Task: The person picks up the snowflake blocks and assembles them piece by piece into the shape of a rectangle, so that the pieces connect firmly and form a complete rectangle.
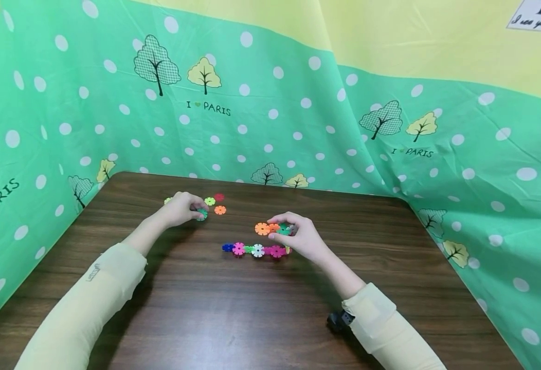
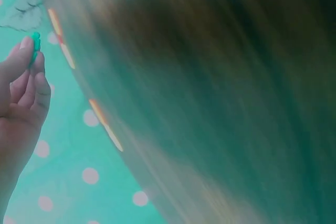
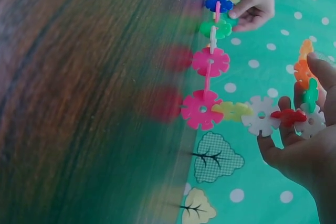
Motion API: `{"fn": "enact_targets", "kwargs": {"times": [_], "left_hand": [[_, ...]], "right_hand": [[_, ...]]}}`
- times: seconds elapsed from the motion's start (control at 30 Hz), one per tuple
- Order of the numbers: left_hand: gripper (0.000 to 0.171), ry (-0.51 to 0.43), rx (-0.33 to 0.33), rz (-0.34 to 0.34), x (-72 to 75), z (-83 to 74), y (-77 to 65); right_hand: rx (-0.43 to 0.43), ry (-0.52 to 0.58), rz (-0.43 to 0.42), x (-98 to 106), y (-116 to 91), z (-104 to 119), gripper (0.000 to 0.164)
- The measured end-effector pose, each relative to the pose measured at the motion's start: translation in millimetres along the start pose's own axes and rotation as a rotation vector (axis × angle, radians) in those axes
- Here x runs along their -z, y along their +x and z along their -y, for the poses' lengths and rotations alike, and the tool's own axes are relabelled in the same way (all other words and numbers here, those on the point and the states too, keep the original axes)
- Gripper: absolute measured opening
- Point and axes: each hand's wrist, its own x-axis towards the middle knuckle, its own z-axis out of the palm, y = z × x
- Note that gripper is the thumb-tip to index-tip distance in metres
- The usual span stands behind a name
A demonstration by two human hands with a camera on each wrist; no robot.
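My left hand [image 1: 181, 209] pinches a green flower-shaped interlocking disc [image 1: 202, 214] between thumb and fingers; it appears edge-on in the left wrist view [image 2: 36, 43]. My right hand [image 1: 302, 236] holds a chain of linked flower discs [image 3: 203, 109]. In the right wrist view this chain bends: blue, green and pink discs run along one stretch, then yellow, white and red lead into the hand. Orange discs [image 1: 262, 229] and a green one stick out past my right thumb and fingers. Part of the chain is hidden behind those fingers.
Loose discs lie on the dark wooden table [image 1: 196, 313] near my left hand: an orange one [image 1: 220, 210], a yellow-green one [image 1: 210, 201] and a red one [image 1: 219, 197]. Another yellow-green disc [image 1: 167, 200] is partly hidden behind that hand. A green patterned cloth [image 1: 270, 113] hangs around the table.
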Motion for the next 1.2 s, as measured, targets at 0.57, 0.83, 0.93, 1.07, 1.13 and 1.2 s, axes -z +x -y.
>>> {"fn": "enact_targets", "kwargs": {"times": [0.57, 0.83, 0.93, 1.07, 1.13, 1.2], "left_hand": [[0.007, -0.067, -0.028, -0.218, -6.0, -65.1, -15.2], [0.008, -0.186, -0.045, -0.272, -14.2, -90.0, -22.4], [0.009, -0.21, -0.047, -0.29, -19.6, -96.8, -23.8], [0.011, -0.235, -0.062, -0.315, -26.8, -104.1, -25.2], [0.012, -0.254, -0.069, -0.322, -30.1, -108.0, -26.3], [0.012, -0.263, -0.079, -0.329, -33.4, -112.3, -27.2]], "right_hand": [[0.002, -0.043, -0.029, -6.8, 5.9, -23.4, 0.029], [0.024, -0.045, -0.052, -7.8, 7.2, -34.7, 0.026], [0.035, -0.065, -0.054, -8.3, 7.3, -34.6, 0.024], [0.044, -0.081, -0.057, -8.7, 7.7, -34.3, 0.023], [0.046, -0.075, -0.058, -8.9, 7.6, -34.4, 0.023], [0.043, -0.067, -0.057, -9.0, 7.4, -34.5, 0.023]]}}
